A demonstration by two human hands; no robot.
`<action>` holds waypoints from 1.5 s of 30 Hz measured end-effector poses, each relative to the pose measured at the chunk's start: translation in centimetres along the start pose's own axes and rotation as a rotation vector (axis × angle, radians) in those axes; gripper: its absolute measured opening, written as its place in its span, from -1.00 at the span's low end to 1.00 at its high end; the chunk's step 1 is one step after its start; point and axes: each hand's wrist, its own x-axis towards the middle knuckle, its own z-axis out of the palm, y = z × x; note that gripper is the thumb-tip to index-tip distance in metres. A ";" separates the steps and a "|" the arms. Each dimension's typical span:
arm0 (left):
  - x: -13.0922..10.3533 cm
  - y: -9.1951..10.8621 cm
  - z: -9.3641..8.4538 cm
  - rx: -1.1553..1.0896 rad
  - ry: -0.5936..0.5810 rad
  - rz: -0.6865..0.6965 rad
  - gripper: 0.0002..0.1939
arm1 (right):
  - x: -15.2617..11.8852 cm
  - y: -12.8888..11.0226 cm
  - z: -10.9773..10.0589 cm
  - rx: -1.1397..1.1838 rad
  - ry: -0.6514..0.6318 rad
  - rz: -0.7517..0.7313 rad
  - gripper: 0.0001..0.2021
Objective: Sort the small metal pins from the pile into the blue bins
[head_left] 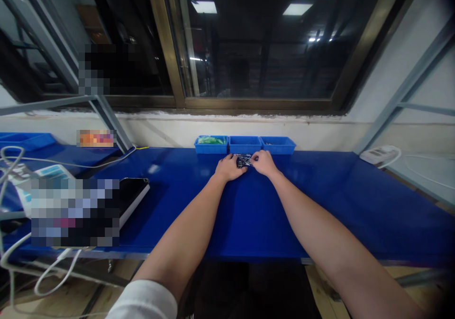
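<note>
A small heap of slim, shiny metal pieces, screw-like, point(243, 160) lies on the blue tabletop, just in front of the blue bins. Around the heap's left side curves my left hand point(228, 168), its thumb apart from its fingers and touching the near edge of the pieces. On the other side, my right hand point(266, 164) has its fingertips pinched together at the heap's right edge. What sits in that pinch is too small to make out.
Three blue bins stand against the wall: one with a green-and-white packet point(211, 140), a middle bin point(244, 147), and a right bin point(279, 149). A black-topped device point(133, 191) and white cables point(74, 267) occupy the left. A white power strip point(377, 154) lies at right.
</note>
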 end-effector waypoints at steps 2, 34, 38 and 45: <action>0.0 0.0 0.0 -0.016 0.012 0.007 -0.28 | 0.0 0.0 0.3 -0.015 -0.034 0.011 -0.85; 0.8 0.3 -0.8 -0.284 0.264 -0.010 -0.70 | -0.6 -2.5 -1.0 0.576 0.032 -0.088 -0.88; 0.9 0.1 -0.7 -0.349 0.291 -0.009 -0.74 | -0.3 -2.2 -0.7 0.721 -0.006 -0.051 -0.83; 0.9 0.2 -0.8 -0.447 0.295 -0.015 -0.79 | -0.3 -2.0 -1.1 0.912 -0.054 0.074 -0.74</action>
